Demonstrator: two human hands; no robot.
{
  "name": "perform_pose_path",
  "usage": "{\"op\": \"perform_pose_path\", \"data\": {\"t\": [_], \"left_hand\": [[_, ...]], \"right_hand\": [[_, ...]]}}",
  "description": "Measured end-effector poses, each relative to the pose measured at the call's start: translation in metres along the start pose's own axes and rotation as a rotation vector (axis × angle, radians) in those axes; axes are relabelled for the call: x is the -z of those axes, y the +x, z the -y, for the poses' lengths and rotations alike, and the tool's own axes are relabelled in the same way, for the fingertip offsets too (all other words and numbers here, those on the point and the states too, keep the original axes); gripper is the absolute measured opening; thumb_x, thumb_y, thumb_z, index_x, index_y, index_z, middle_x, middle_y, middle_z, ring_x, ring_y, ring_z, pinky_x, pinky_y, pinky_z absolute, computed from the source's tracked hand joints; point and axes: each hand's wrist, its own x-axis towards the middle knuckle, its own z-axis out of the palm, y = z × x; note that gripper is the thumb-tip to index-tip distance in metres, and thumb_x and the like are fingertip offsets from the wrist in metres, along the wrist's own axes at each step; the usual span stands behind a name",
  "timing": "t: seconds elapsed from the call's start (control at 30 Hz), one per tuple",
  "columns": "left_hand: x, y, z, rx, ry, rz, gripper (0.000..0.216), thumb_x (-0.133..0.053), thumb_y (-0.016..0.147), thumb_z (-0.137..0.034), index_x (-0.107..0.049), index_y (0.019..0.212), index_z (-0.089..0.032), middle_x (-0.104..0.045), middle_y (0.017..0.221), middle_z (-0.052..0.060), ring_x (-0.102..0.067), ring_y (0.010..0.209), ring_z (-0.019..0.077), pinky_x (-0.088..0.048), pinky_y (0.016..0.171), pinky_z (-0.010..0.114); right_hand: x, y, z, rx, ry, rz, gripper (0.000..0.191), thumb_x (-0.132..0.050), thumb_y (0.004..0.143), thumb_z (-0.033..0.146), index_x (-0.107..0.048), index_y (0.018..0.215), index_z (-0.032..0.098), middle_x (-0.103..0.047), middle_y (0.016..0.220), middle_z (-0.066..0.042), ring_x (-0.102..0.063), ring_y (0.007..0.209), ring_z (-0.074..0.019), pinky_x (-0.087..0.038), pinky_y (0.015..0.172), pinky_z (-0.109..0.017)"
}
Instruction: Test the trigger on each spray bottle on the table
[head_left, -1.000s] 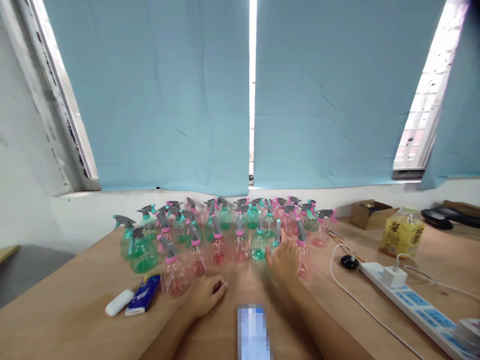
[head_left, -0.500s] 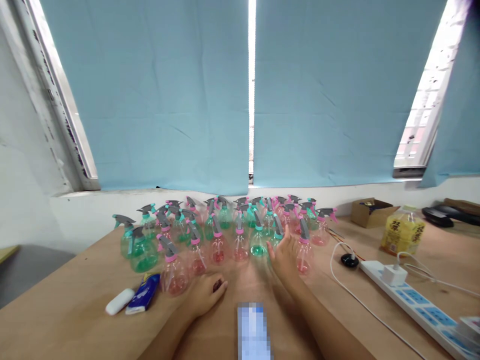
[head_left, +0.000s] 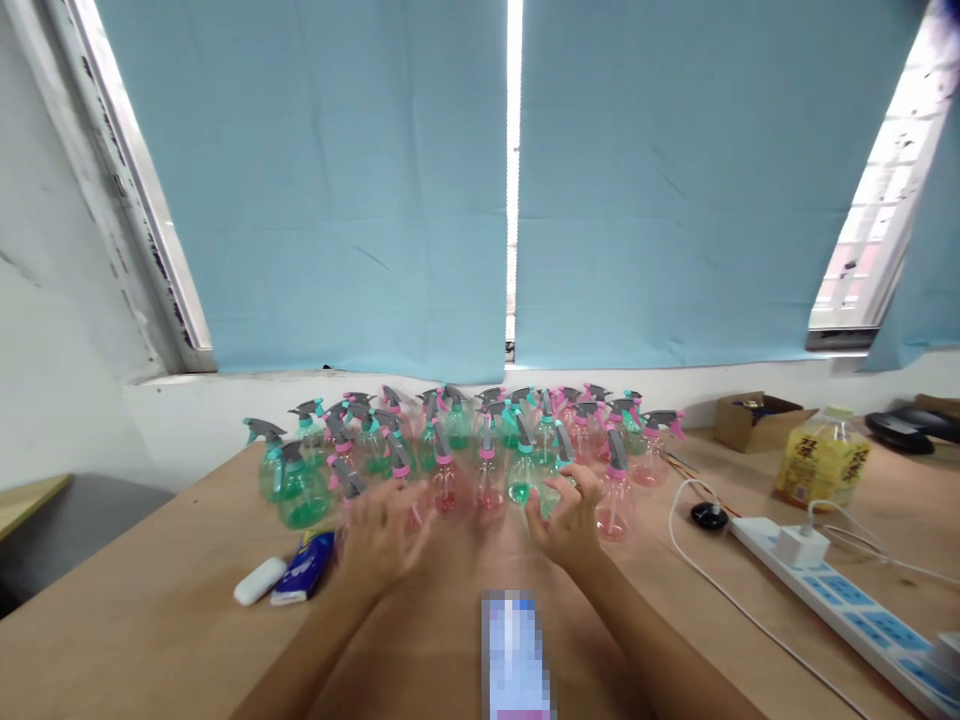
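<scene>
Several small spray bottles [head_left: 480, 450], pink and green with grey triggers, stand crowded at the far side of the wooden table [head_left: 150, 620]. My right hand [head_left: 571, 525] has its fingers curled round the body of a green spray bottle [head_left: 553, 486] in the front row, beside a pink bottle [head_left: 616, 495]. My left hand [head_left: 381, 540] is smeared by motion. It is raised just in front of a pink bottle [head_left: 346, 490] at the front left of the group, and I cannot make out its fingers.
A white oblong object [head_left: 259, 581] and a blue packet [head_left: 304, 567] lie left of my hands. To the right are a black round device [head_left: 705, 515], a white power strip [head_left: 832, 600] with cables, a yellow bottle [head_left: 821, 465] and a cardboard box [head_left: 757, 420].
My left hand has lifted off the table and moved forward toward the front pink bottle. My right hand's fingers have curled round the green bottle. The view has shifted slightly.
</scene>
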Motion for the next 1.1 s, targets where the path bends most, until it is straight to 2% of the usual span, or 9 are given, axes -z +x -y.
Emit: {"op": "perform_pose_path", "data": {"t": [0.07, 0.17, 0.3, 0.4, 0.53, 0.67, 0.83, 0.97, 1.1], "left_hand": [[0.017, 0.017, 0.02, 0.14, 0.082, -0.049, 0.05, -0.058, 0.09, -0.035, -0.048, 0.137, -0.022, -0.052, 0.135, 0.015, -0.048, 0.123, 0.0355, -0.034, 0.103, 0.049], [0.035, 0.034, 0.055, 0.227, 0.08, 0.084, 0.045, -0.035, 0.099, -0.031, -0.045, 0.142, -0.024, -0.049, 0.142, 0.011, -0.042, 0.131, 0.0323, -0.026, 0.108, 0.049], [0.036, 0.032, 0.093, 0.1, 0.062, 0.303, 0.041, -0.027, 0.102, -0.033, -0.064, 0.115, -0.024, -0.066, 0.117, 0.008, -0.054, 0.113, 0.0263, -0.034, 0.094, 0.041], [0.03, 0.023, 0.101, 0.027, 0.18, 0.335, 0.041, -0.032, 0.102, -0.038, -0.067, 0.09, -0.021, -0.067, 0.095, 0.009, -0.056, 0.092, 0.0262, -0.036, 0.08, 0.038], [0.025, 0.02, 0.079, -0.054, 0.222, 0.29, 0.041, -0.036, 0.102, -0.04, -0.064, 0.078, -0.022, -0.063, 0.079, 0.007, -0.052, 0.08, 0.0247, -0.034, 0.074, 0.036], [0.017, 0.027, 0.034, -0.062, 0.071, 0.242, 0.038, -0.041, 0.101, -0.042, -0.063, 0.078, -0.022, -0.063, 0.079, 0.006, -0.05, 0.076, 0.0225, -0.033, 0.073, 0.035], [-0.009, 0.044, -0.018, -0.033, -0.198, 0.229, 0.033, -0.043, 0.1, -0.044, -0.064, 0.087, -0.022, -0.064, 0.085, 0.006, -0.052, 0.081, 0.0223, -0.035, 0.076, 0.035], [-0.031, 0.058, -0.042, 0.011, -0.362, 0.176, 0.034, -0.042, 0.101, -0.044, -0.062, 0.087, -0.02, -0.063, 0.086, 0.008, -0.052, 0.085, 0.023, -0.039, 0.08, 0.035], [-0.039, 0.065, -0.053, 0.116, -0.577, 0.223, 0.028, -0.043, 0.1, -0.041, -0.061, 0.097, -0.02, -0.064, 0.093, 0.006, -0.056, 0.09, 0.0218, -0.043, 0.085, 0.035]], "right_hand": [[-0.001, -0.004, 0.004, 0.016, 0.032, 0.063, 0.038, -0.059, 0.082, 0.018, -0.04, 0.116, 0.021, -0.041, 0.115, -0.012, -0.047, 0.111, -0.0296, -0.039, 0.09, -0.048], [-0.005, -0.01, 0.006, 0.018, 0.053, 0.148, 0.037, -0.056, 0.083, 0.018, -0.041, 0.117, 0.021, -0.042, 0.118, -0.013, -0.046, 0.114, -0.0309, -0.038, 0.092, -0.049], [-0.007, -0.013, 0.005, 0.004, 0.044, 0.168, 0.035, -0.054, 0.084, 0.018, -0.044, 0.117, 0.02, -0.043, 0.12, -0.015, -0.045, 0.115, -0.0325, -0.038, 0.092, -0.05], [-0.006, -0.013, 0.004, 0.014, 0.05, 0.165, 0.034, -0.054, 0.084, 0.017, -0.044, 0.117, 0.019, -0.044, 0.119, -0.015, -0.046, 0.114, -0.0323, -0.039, 0.091, -0.051], [-0.001, -0.011, 0.011, 0.061, 0.147, 0.231, 0.034, -0.052, 0.085, 0.017, -0.046, 0.119, 0.018, -0.047, 0.117, -0.014, -0.047, 0.113, -0.0312, -0.039, 0.092, -0.05], [0.005, 0.004, 0.037, 0.102, 0.41, 0.519, 0.03, -0.051, 0.088, 0.023, -0.054, 0.118, 0.02, -0.057, 0.112, -0.011, -0.051, 0.108, -0.0281, -0.039, 0.094, -0.047], [-0.008, 0.024, 0.064, -0.121, 0.775, 0.68, 0.056, -0.063, 0.083, 0.035, -0.047, 0.135, 0.021, -0.058, 0.124, -0.011, -0.051, 0.114, -0.0269, -0.039, 0.1, -0.044], [-0.035, 0.024, 0.059, -0.355, 1.021, 0.717, 0.024, -0.061, 0.075, 0.021, -0.063, 0.099, 0.02, -0.064, 0.093, -0.003, -0.058, 0.086, -0.0197, -0.049, 0.079, -0.033], [-0.051, 0.021, 0.045, -0.56, 1.158, 0.757, 0.006, -0.057, 0.068, 0.013, -0.056, 0.068, 0.019, -0.049, 0.061, 0.005, -0.044, 0.057, -0.011, -0.039, 0.053, -0.022]]}}
